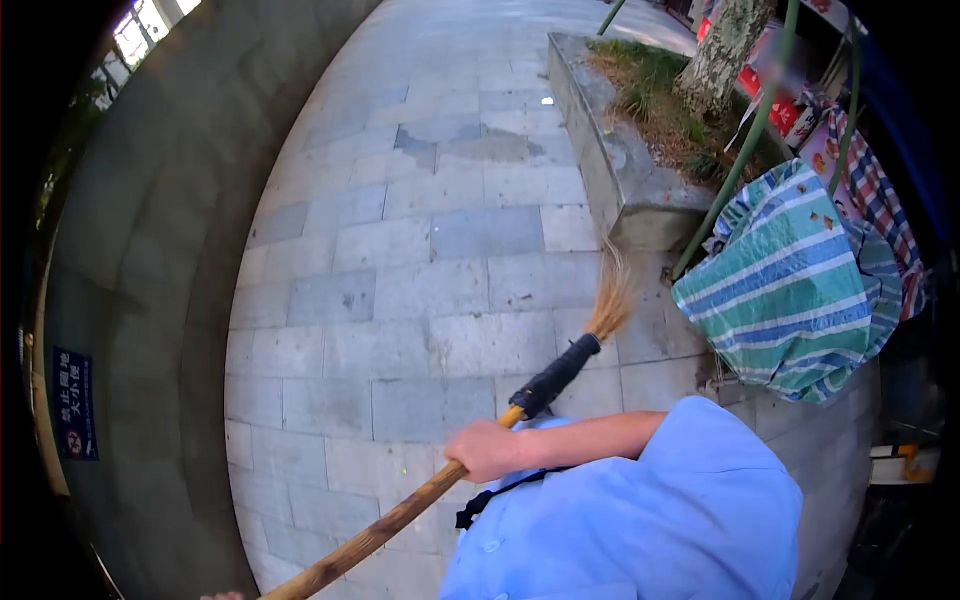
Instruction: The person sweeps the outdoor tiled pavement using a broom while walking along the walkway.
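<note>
A broom runs diagonally across the lower view, with a wooden handle [375, 535], a black-wrapped neck [556, 378] and straw bristles [612, 300]. My right hand [485, 450] is closed around the handle just below the black wrapping. The bristles fan out over the paving close to the planter corner. At the bottom left edge only a sliver of my left hand [222, 597] shows, beside the handle where it leaves the view. Its fingers are mostly cut off.
Grey paving [450, 290] stretches ahead between a concrete wall [150, 270] on the left and a stone planter [640, 200] with a tree trunk [725, 55]. A striped woven bag [790, 285] and green poles [745, 150] stand at right. A blue sign [75, 405] hangs on the wall.
</note>
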Motion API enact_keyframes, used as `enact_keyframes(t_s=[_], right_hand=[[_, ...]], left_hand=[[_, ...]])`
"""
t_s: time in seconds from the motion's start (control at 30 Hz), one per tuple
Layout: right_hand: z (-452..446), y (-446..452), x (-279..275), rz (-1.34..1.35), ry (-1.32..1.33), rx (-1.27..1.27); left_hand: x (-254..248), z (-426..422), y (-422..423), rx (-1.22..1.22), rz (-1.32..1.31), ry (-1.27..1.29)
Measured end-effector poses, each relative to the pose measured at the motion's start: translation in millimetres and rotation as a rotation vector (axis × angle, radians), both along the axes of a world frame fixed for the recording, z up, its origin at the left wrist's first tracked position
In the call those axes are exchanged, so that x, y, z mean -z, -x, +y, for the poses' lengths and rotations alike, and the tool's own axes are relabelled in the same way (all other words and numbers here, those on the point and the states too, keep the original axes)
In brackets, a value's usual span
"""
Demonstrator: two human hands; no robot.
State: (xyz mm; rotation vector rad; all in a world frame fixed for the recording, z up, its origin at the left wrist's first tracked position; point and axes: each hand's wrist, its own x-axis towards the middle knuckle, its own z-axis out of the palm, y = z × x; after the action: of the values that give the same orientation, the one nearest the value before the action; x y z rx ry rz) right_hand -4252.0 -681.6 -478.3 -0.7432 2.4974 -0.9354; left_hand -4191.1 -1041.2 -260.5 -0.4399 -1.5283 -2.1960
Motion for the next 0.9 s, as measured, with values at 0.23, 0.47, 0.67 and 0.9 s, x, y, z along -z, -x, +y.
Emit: enact_keyframes(t_s=[0.23,0.47,0.67,0.9], right_hand=[[66.0,98.4,52.8,0.03,0.129,0.321],[119.6,235.5,31.0,0.179,0.35,0.459],[176.7,349.1,70.0,0.246,0.286,0.581],[213.9,474.7,118.6,-0.029,0.125,0.861]], left_hand=[[35.2,153.0,173.0,-0.166,-0.034,0.536],[-12.4,244.3,348.3,-0.102,-0.039,0.538],[10.4,284.7,515.9,0.137,-0.055,0.493],[79.5,321.3,724.8,0.455,-0.013,0.529]])
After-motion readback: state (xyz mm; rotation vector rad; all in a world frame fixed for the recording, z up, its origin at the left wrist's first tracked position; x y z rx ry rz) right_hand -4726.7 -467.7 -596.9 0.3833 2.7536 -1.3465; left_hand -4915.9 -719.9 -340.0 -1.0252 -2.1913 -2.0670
